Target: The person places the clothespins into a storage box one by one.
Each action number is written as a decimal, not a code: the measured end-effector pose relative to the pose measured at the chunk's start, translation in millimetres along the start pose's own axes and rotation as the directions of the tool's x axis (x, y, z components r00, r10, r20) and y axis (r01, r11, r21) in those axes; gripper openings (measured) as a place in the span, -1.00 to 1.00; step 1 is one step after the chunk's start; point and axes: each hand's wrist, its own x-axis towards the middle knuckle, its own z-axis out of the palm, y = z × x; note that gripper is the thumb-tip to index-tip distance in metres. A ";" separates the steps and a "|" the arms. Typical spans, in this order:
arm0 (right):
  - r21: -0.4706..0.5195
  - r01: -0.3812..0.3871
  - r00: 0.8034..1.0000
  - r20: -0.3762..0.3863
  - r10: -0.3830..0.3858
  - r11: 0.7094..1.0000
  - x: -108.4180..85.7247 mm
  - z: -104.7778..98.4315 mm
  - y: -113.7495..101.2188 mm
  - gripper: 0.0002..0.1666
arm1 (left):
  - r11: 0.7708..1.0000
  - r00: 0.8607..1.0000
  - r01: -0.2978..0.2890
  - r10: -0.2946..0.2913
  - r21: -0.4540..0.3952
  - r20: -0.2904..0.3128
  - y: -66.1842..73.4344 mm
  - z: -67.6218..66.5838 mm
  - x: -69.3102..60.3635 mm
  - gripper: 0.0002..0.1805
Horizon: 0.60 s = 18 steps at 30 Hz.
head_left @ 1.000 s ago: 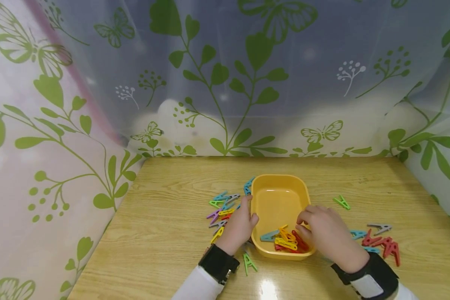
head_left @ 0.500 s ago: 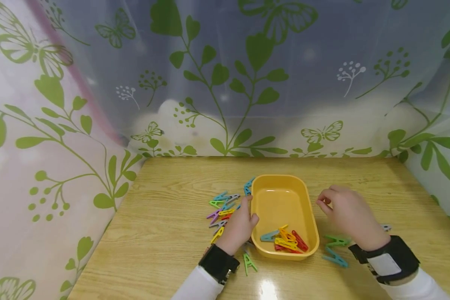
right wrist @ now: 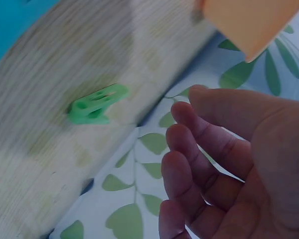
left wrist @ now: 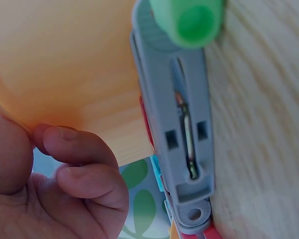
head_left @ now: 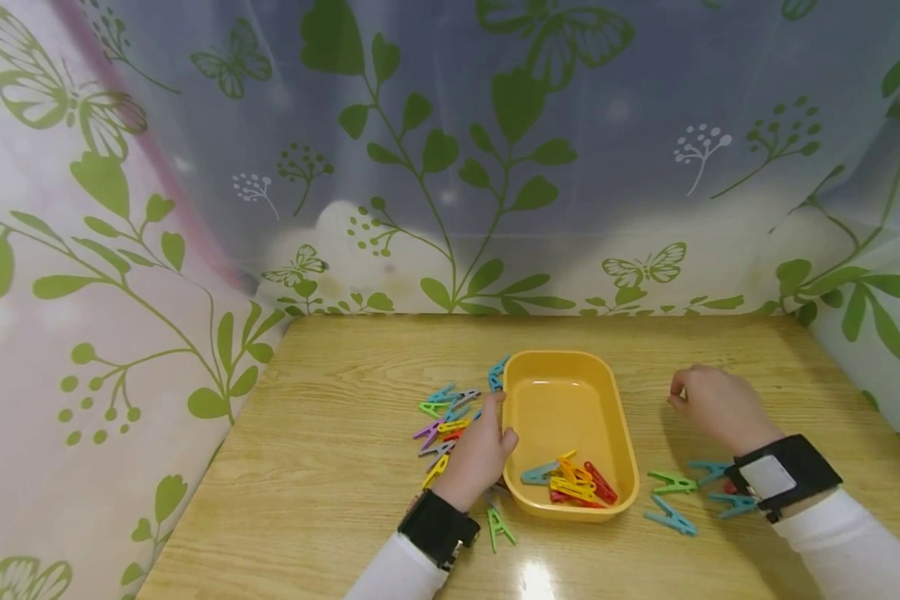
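On the table [head_left: 322,433], the left hand [head_left: 480,458] pinches the tray [head_left: 562,417] at nine o'clock; the right hand [head_left: 720,406], loosely curved, seems empty at three. Pegs [right wrist: 98,103] look light, stiff; pinch mid-body.

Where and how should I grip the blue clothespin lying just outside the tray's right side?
Probably pinch the blue clothespin by both spread legs, from above with the right hand: it lies flat, uncovered, its open V facing the tray.
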 end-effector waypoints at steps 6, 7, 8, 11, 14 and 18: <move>-0.015 -0.017 0.998 0.063 0.018 1.000 1.0 3.1 7.9 -0.84 | 1.000 1.000 0.001 -0.001 0.004 -0.003 0.7 0.0 -0.2 -0.39; -0.015 -0.020 0.997 0.074 0.021 1.000 1.3 3.5 8.6 -0.84 | 1.000 1.000 0.002 -0.002 0.006 -0.004 1.0 0.0 -0.1 -0.39; -0.015 -0.022 0.996 0.083 0.023 1.000 1.8 3.8 8.9 -0.83 | 1.000 1.000 0.003 -0.003 0.007 -0.005 1.2 0.0 0.0 -0.39; -0.017 -0.034 0.993 0.113 0.036 0.999 3.3 4.9 9.6 -0.83 | 1.000 1.000 0.005 -0.005 0.008 -0.007 1.5 0.1 -0.3 -0.39; -0.019 -0.038 0.991 0.130 0.040 0.999 4.8 6.1 10.5 -0.83 | 1.000 1.000 0.007 -0.007 0.008 -0.007 1.4 0.1 -0.6 -0.39; -0.006 -0.048 0.989 0.142 0.049 0.999 7.5 7.6 13.4 -0.83 | 1.000 1.000 0.011 -0.011 0.009 -0.005 1.6 -0.3 -0.7 -0.39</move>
